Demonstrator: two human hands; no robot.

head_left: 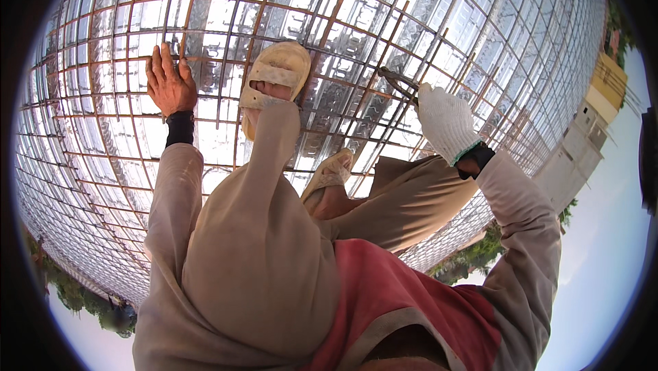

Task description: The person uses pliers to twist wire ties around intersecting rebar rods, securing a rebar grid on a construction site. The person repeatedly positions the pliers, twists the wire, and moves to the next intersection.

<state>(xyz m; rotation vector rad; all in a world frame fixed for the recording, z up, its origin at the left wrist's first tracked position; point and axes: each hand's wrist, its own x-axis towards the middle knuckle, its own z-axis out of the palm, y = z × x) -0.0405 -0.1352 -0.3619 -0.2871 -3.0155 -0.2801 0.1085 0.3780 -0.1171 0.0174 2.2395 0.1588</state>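
Note:
My bare left hand (170, 84), with a black band at the wrist, rests on a grid of steel reinforcing bars (226, 60). Its fingers are stretched out and it holds nothing that I can see. In a white knitted glove, my right hand (444, 121) is closed round the handles of a pair of dark metal pincers (399, 83). The pincers' head points left, over the bars and apart from my left hand. Gloved fingers hide the ends of the handles. Whether the jaws touch a bar or wire I cannot tell.
Shiny ribbed metal sheeting (295, 18) lies beneath the bars. My feet, in cream sandals (279, 63), are on the grid between my hands. Several loose-ended bars (343, 1) cross it ahead. A yellow and grey building (582, 121) and trees stand beyond the right edge.

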